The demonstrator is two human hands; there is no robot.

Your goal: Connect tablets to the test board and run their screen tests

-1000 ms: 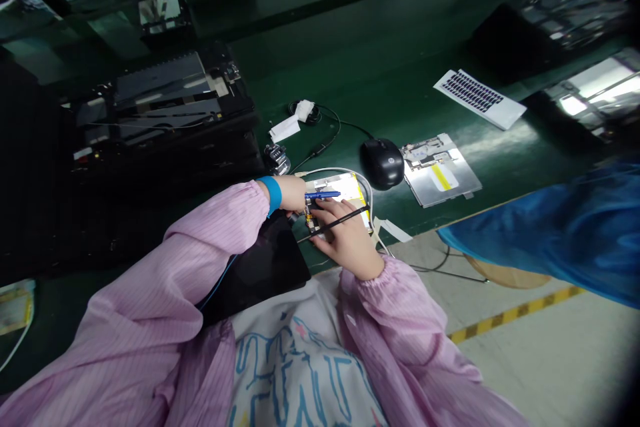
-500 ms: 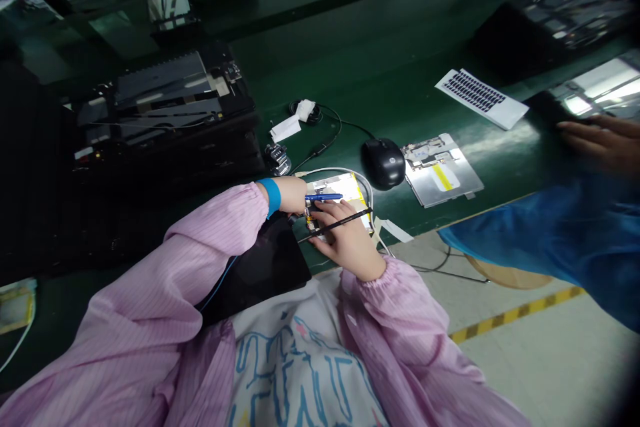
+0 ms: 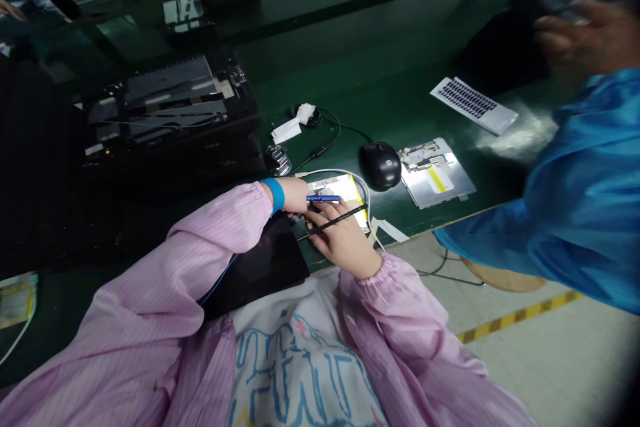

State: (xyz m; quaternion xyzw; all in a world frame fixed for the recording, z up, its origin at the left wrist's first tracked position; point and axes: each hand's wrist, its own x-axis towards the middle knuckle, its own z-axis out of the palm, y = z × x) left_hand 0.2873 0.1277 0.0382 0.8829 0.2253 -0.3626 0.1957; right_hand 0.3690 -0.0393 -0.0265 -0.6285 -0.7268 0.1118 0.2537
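Observation:
My left hand [image 3: 294, 195], with a blue band at the wrist, is closed, and a blue pen [image 3: 327, 199] sticks out of it to the right. Its fingertips are mostly hidden. My right hand [image 3: 346, 243] lies just below, fingers bent, with a thin black stick-like tool [image 3: 356, 211] held slantwise in it. Under both hands is a small silver electronic panel [image 3: 345, 183] with bright yellow edging, partly covered. A white cable [image 3: 367, 195] curves around its far and right sides. A dark flat slab [image 3: 260, 267] lies below my left wrist.
A black mouse [image 3: 381, 165] and another silver panel [image 3: 450, 180] lie to the right, with a keyboard piece [image 3: 475, 105] beyond. Stacked dark laptop parts [image 3: 175, 107] stand at left. A co-worker's blue sleeve [image 3: 585, 167] reaches in from the right over the green bench [image 3: 310, 73].
The co-worker's arm at right has risen and reached toward the stack at the back. My hands keep nearly the same position over the panel. The view has shifted slightly.

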